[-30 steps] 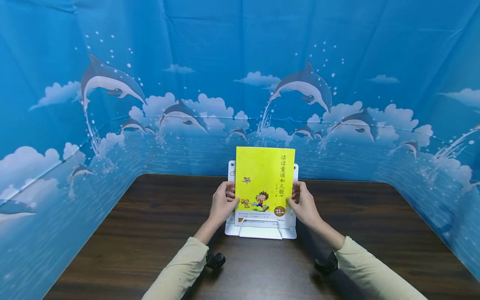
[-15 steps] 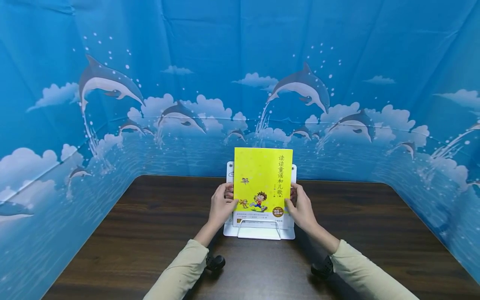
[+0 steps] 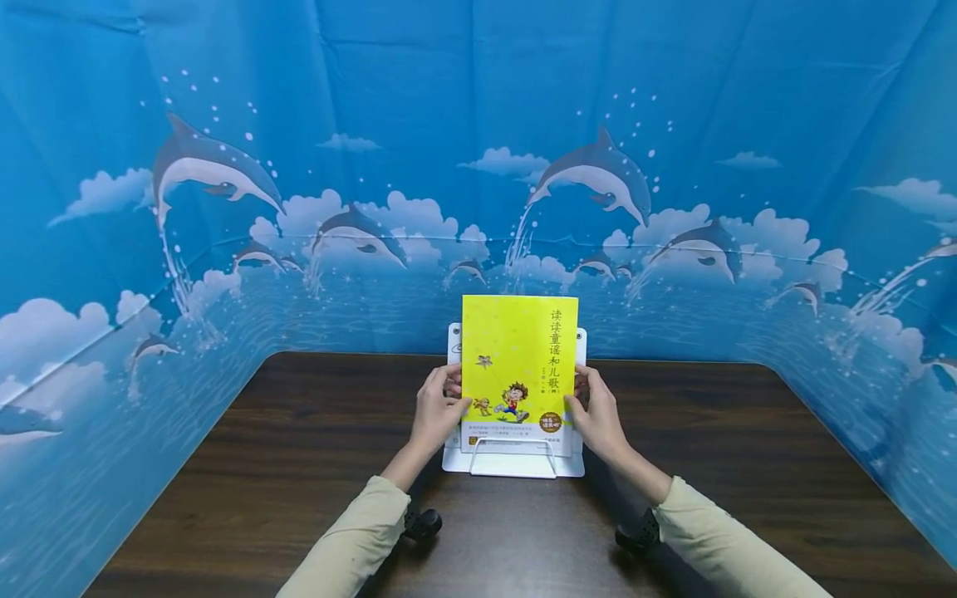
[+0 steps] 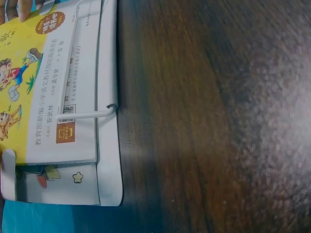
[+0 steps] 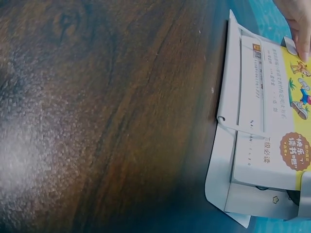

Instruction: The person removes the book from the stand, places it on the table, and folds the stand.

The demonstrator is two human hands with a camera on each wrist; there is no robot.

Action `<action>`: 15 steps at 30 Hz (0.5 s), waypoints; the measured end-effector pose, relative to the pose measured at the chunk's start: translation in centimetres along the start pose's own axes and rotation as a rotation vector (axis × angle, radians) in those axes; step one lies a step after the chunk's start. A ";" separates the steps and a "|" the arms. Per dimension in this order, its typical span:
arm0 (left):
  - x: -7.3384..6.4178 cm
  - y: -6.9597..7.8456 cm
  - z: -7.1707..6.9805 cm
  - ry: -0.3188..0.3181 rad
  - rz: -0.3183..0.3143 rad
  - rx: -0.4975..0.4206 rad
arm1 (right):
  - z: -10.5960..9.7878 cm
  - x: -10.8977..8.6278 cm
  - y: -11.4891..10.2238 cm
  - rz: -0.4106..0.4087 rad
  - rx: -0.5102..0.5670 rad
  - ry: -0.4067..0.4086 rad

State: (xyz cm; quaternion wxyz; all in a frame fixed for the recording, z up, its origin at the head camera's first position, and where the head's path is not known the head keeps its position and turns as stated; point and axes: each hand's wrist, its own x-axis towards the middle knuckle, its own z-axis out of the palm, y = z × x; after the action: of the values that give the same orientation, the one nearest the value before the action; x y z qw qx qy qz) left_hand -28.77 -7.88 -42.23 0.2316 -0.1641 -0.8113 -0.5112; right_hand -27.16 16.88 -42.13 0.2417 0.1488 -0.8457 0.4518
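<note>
A book (image 3: 516, 345) with a yellow and white cover stands upright on a white book stand (image 3: 453, 459). Its lower edge sits behind a white wire bar (image 4: 87, 115) at the stand's front. On the left side, my left hand (image 3: 436, 409) pinches the book's edge, thumb on the cover and the other fingers going behind. My right hand (image 3: 601, 415) does likewise at the right edge. In the right wrist view, the left hand (image 5: 299, 24) shows at the upper right; in the left wrist view, fingertips of the right hand appear at the upper left corner.
Dark wood-grain table (image 3: 314, 473) lies under the stand. A blue curtain with dolphins (image 3: 478, 166) rises behind the table and along both sides. Black devices (image 3: 424, 525) are worn at both wrists.
The whole head view shifts slightly to the left, background included. Hands, book and stand keep about the same places relative to each other.
</note>
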 end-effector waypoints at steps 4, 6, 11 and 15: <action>0.1 0.0 -0.1 -0.004 0.002 0.016 | 0.0 0.1 -0.2 0.010 0.008 0.002; 0.2 0.0 -0.1 -0.001 0.009 0.019 | 0.0 0.3 -0.3 0.016 0.010 0.002; 0.6 0.3 -0.3 0.005 0.007 0.033 | -0.1 0.7 -0.6 0.036 0.003 -0.002; 1.1 0.6 -0.4 0.013 -0.004 0.050 | -0.2 1.2 -0.9 0.046 -0.011 -0.005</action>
State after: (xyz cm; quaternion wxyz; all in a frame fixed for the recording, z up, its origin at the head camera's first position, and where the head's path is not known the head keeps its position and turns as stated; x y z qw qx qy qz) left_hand -29.29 -7.96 -41.02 0.2396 -0.1532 -0.8226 -0.4924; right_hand -27.67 16.49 -40.79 0.2297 0.1292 -0.8521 0.4521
